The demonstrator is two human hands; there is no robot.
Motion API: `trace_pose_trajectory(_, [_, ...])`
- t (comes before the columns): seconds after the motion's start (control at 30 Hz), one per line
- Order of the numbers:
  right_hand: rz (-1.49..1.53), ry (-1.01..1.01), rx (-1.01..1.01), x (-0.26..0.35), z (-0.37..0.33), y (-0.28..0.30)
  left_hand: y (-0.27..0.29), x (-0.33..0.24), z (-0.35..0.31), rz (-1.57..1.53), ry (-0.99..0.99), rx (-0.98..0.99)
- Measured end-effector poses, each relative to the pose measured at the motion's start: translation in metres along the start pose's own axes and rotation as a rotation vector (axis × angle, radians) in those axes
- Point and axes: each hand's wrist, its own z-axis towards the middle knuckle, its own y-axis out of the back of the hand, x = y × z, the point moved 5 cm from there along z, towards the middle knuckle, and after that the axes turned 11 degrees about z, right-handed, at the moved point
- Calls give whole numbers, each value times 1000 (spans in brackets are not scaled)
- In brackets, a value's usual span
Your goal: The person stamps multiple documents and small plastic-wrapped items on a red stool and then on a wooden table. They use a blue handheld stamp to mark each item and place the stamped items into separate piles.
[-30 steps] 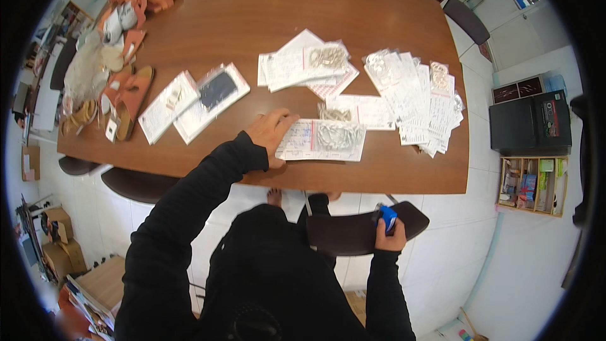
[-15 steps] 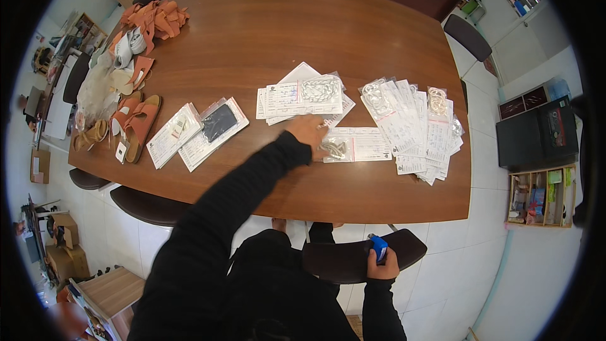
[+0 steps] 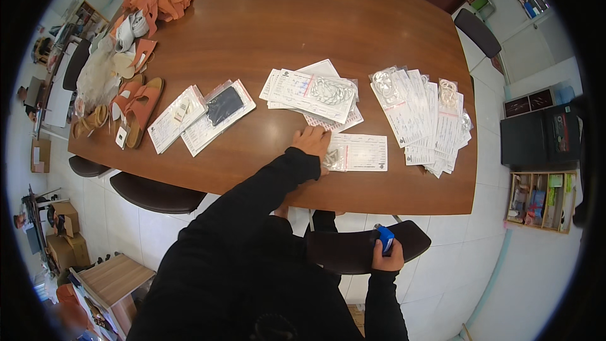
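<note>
My left hand (image 3: 311, 143) lies on the table with its fingers stretched out. It touches the left end of a white printed card (image 3: 366, 153), where a small clear bag (image 3: 334, 156) holds something pale that I cannot make out. Below the table edge, my right hand (image 3: 387, 257) grips a small blue block-shaped thing (image 3: 384, 239) with a dark part. Just beyond my left hand is a stack of cards (image 3: 287, 88), with a bagged pale braided cord (image 3: 331, 91) on top.
On the right, several overlapping cards (image 3: 410, 107) carry bagged cords. Two card stacks lie to the left, one topped by a bagged black piece (image 3: 225, 107). Orange sandals (image 3: 142, 113) and orange cut pieces (image 3: 161, 5) line the table's left side. A dark stool (image 3: 341, 252) stands before me.
The card with the small bag has slid slightly toward me and left, with my left hand at its end. The right hand keeps hold of the blue thing. The whole view has shifted slightly.
</note>
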Motion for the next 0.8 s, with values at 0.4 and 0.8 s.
trace_pose_trajectory(0.4, [4,20,-34,-3,1,-4,2,6,-30,28,-17,35])
trace_pose_trajectory(0.8, [42,-33,-71,1,0,-2,-9,11,-71,-13,-62,-98])
